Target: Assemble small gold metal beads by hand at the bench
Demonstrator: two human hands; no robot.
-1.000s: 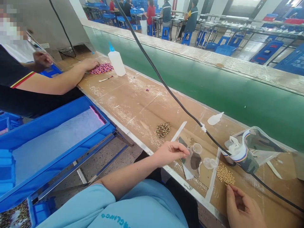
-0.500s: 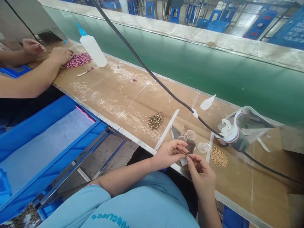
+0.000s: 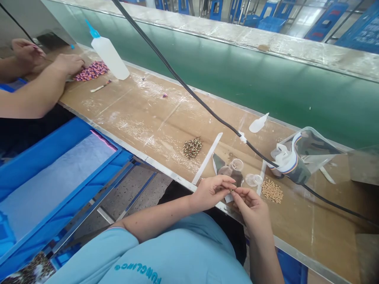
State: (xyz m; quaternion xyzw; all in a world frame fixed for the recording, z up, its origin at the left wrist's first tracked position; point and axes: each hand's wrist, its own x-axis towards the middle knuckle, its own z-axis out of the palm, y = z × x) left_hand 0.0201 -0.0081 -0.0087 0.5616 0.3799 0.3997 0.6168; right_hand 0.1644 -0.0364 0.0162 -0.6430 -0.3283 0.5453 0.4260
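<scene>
- Both the left hand (image 3: pixel 209 193) and the right hand (image 3: pixel 251 205) hold a narrow pinch, fingertips together, above the near edge of a brown worktop (image 3: pixel 142 114).
- A small brassy piece (image 3: pixel 231 190) sits between those fingertips, its details too fine to make out.
- A second earlier the right hand was at the pile of tan beads (image 3: pixel 272 191), at three o'clock from the pinch; its crossing to the left suggests the work is now two-handed, though no separate bead can be told.
- A pile of brassy pieces (image 3: pixel 192 148) lies at ten o'clock, one clear cup (image 3: pixel 240 167) at twelve, another clear cup (image 3: pixel 251 180) at two.
- Farther off at ten o'clock, a co-worker's hand (image 3: pixel 68 64) rests beside a pile of pink and purple pieces (image 3: pixel 94 71).
</scene>
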